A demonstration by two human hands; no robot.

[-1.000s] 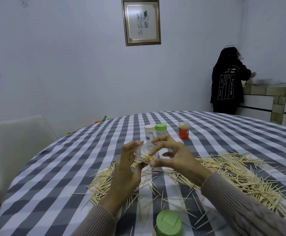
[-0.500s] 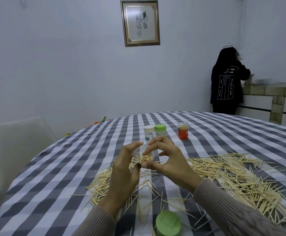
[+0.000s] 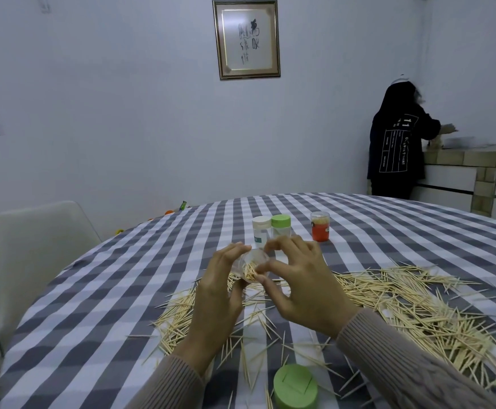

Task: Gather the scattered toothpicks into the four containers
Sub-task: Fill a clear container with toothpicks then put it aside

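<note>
Right now, through the head camera, my left hand (image 3: 217, 293) grips a clear toothpick container (image 3: 251, 265) tilted above the tablecloth (image 3: 93, 290), while my right hand (image 3: 299, 278) pinches toothpicks (image 3: 403, 302) at its mouth. Light, stiff, splintery slivers; I judge bundles best pinched mid-length.

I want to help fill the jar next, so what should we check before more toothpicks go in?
1. Clear jar held firmly: ok, the left hand grips it.
2. Jar mouth free: not ok, the right hand has fingers at the opening.
3. Room left in the jar: cannot tell, the hands hide most of it.
4. Loose toothpicks within easy reach: ok, they lie beside both hands.
5. Green lid handy: ok, it sits on the table near the person.
6. Other three jars closed: ok, caps on.
</note>
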